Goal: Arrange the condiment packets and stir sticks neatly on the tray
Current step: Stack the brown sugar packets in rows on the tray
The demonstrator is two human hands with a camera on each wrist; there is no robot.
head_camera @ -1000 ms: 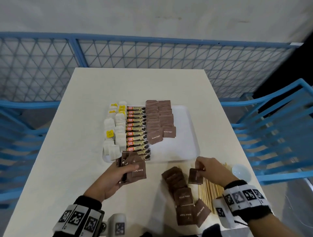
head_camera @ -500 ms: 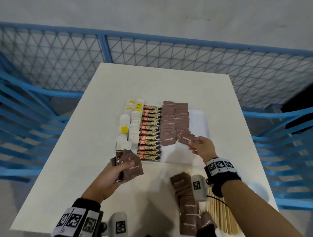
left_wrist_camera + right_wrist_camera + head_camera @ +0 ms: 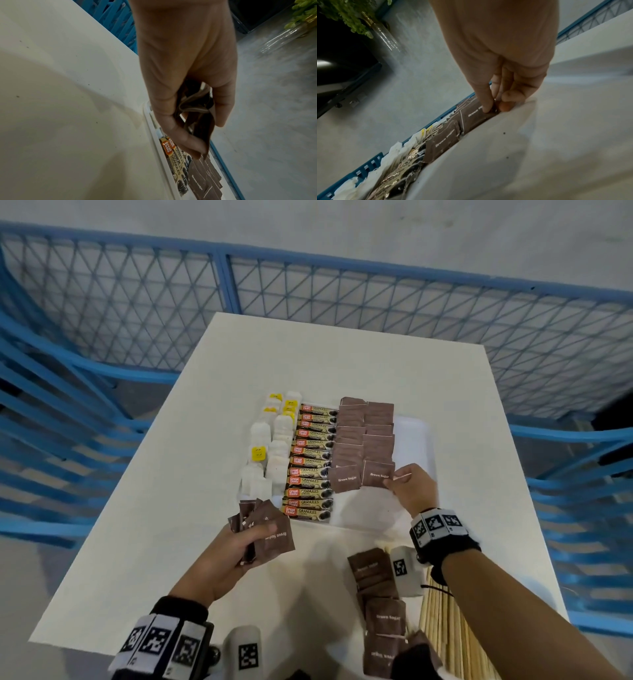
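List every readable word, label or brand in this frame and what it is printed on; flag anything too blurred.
"Brown Sugar": brown packets on the tray, in the left hand's stack, and loose on the table.
"Great Taste" and "GRANULES": coffee sticks.
Smaller print on the coffee sticks: too small to read.
Yellow tags on the white packets: unreadable.
Wristband markers: square codes, no words.

Desk (image 3: 212, 481): white, rectangular | Fence (image 3: 308, 299): blue mesh panels beyond desk's far edge | Chairs (image 3: 48, 412): blue slatted, both sides | Floor (image 3: 308, 224): grey concrete | Plant (image 3: 349, 14): green, glass vase
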